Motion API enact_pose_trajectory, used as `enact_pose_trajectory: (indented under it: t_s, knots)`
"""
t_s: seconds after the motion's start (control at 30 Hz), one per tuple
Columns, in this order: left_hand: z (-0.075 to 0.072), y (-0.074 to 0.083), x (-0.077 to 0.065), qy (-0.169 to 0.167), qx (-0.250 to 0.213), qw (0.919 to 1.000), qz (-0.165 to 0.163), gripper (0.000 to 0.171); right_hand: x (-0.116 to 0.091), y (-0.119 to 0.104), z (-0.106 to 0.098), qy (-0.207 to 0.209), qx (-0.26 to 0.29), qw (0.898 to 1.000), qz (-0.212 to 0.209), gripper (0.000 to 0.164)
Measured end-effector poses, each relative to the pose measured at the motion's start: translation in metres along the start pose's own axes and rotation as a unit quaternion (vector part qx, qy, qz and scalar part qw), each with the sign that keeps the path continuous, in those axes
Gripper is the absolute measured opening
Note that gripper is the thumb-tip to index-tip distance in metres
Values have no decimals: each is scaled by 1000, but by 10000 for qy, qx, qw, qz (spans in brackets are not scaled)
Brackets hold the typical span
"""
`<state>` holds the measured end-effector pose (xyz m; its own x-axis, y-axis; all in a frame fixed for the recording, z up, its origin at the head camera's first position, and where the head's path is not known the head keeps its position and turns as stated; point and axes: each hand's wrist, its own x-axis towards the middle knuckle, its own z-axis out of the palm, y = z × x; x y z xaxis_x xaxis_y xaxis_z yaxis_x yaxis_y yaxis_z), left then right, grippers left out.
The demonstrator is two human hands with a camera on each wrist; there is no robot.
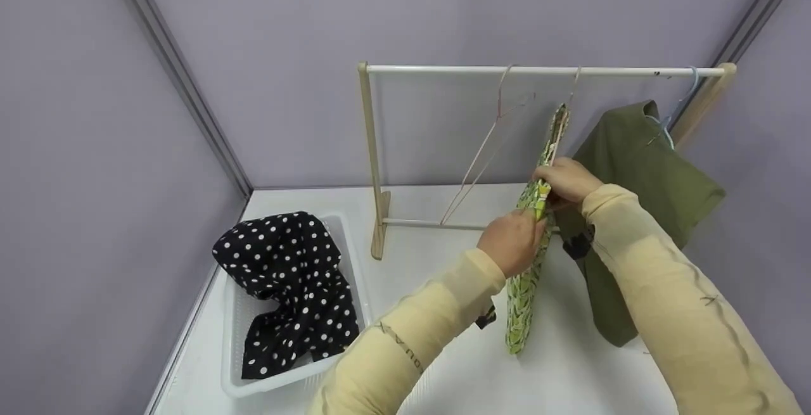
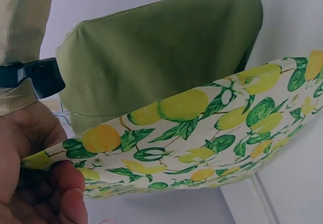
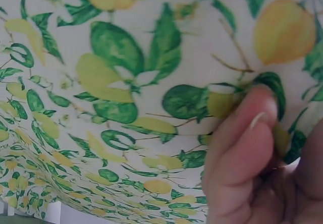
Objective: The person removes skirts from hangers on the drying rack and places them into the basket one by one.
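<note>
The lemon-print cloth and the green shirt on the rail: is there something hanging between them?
No. In the head view, nothing hangs between the lemon-print cloth and the green shirt; only the right hand, gripping the cloth, reaches across that gap.

Garments: three, namely one lemon-print garment point(image 1: 531, 256), one olive shirt point(image 1: 640, 168) and one polka-dot garment point(image 1: 288, 275). Hangers on the one rack point(image 1: 545, 70): three, one of them an empty hanger point(image 1: 488, 142). Baskets point(image 1: 236, 313): one; hands: two.

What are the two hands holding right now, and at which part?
Both hold the lemon-print garment that hangs on the rail. The left hand pinches its edge partway down; the right hand grips the same edge higher up.
</note>
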<state>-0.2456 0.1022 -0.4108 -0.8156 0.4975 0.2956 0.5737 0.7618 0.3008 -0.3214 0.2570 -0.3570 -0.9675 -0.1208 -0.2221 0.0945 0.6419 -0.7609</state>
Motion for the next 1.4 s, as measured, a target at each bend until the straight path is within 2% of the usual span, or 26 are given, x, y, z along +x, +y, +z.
enact_pose_trajectory:
  t_s: [0.27, 0.57, 0.77, 0.9, 1.0, 1.07, 1.2, 1.4]
  knots:
    - [-1, 7, -1, 248, -270, 9993, 21, 29, -11, 4, -7, 198, 364, 9988, -251, 36]
    - [-3, 16, -5, 383, -411, 9984, 94, 27, -24, 5, -13, 295, 458, 9974, -465, 38]
    - [-6, 20, -12, 359, -745, 9960, 348, 29, -38, 4, -18, 168, 555, 9971, -501, 36]
    - [-9, 24, -20, 256, -919, 9931, 675, 35, -52, 5, -22, 105, 416, 9976, -546, 28]
    - [-11, 28, -26, 230, -874, 9917, 911, 46, -63, 5, -25, 178, 170, 9978, -621, 27]
    - [-13, 30, -29, 223, -840, 9911, 1012, 52, -70, 6, -28, 242, -19, 9970, -729, 33]
    - [-18, 34, -34, 220, -816, 9892, 1201, 57, -80, 4, -34, 351, -262, 9950, -900, 38]
    - [-20, 36, -36, 170, -742, 9850, 1551, 61, -88, 0, -42, 230, -466, 9929, -1070, 23]
